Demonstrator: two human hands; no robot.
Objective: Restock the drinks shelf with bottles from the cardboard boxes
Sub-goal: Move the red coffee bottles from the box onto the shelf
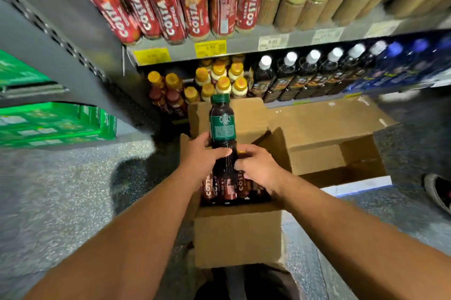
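Observation:
A dark coffee bottle with a green cap and green label (221, 124) stands upright above the open cardboard box (238, 236). My left hand (201, 157) grips its lower body from the left. My right hand (258, 166) is curled beside the bottle's base, fingers down among the red Costa bottles (227, 187) packed in the box; a yellow cap shows at its fingertips, and whether it holds one is hidden. The drinks shelf (234, 49) rises just behind the box, with yellow-capped bottles (219, 80) on the bottom level.
A second open cardboard box (324, 129) lies to the right against the shelf. Dark white-capped bottles (305, 72) fill the lower shelf's right side. Green crates (53, 124) sit at left beyond a grey upright. A shoe (439, 192) is at the right edge.

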